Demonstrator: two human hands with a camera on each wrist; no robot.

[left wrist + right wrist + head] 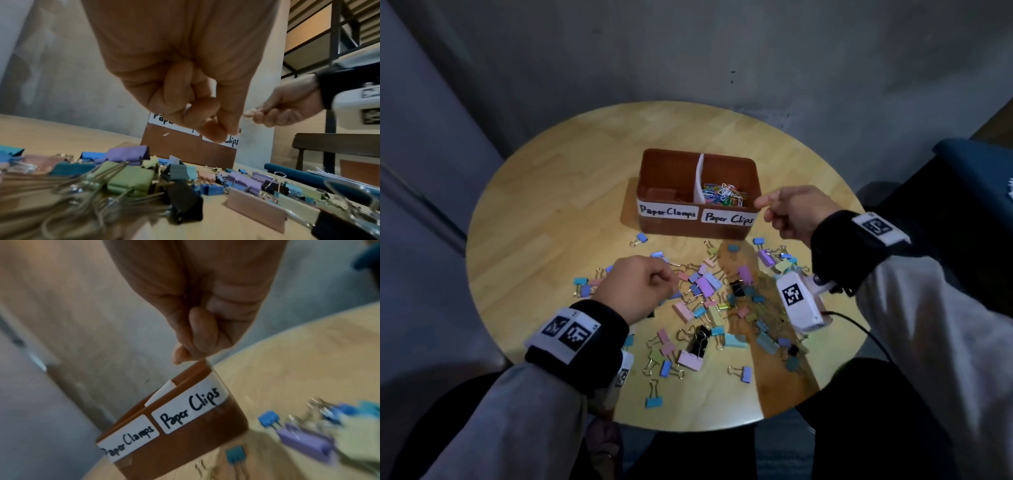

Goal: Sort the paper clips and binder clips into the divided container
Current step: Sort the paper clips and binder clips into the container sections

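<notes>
Divided container [690, 228]: brown, rectangular, standing on the far half of a round wooden table [544, 212]. A white divider [700, 178] splits it into two compartments. The front wall carries two white labels: "Paper Clamps" [667, 211] on the left compartment, "Paper Clips" [728, 218] on the right.

Paper clips [724, 195]: a multicoloured heap of wire clips lying in the right compartment. The left compartment shows only brown interior from the head view; what it holds cannot be made out.

Binder clips [709, 301]: a loose spread on the table on the near side of the container, in pink, purple, blue, teal, pale green and black, several with wire handles standing up. One blue clip [639, 238] lies apart, just before the container's left front corner.

Right hand [792, 214]: raised beside the container's right front corner, above the rim. Fingers curled, thumb and forefinger tips [249, 113] pressed together in a pinch. Something very small may sit between them, but what it is cannot be told from any view.

Left hand [640, 287]: held over the left part of the binder-clip spread. Fingers curled inward with thumb tip meeting the fingertips [213, 131]; the left wrist view shows nothing visible between them.

Both wrists carry black bands with printed square markers and a white camera unit [799, 301].
</notes>
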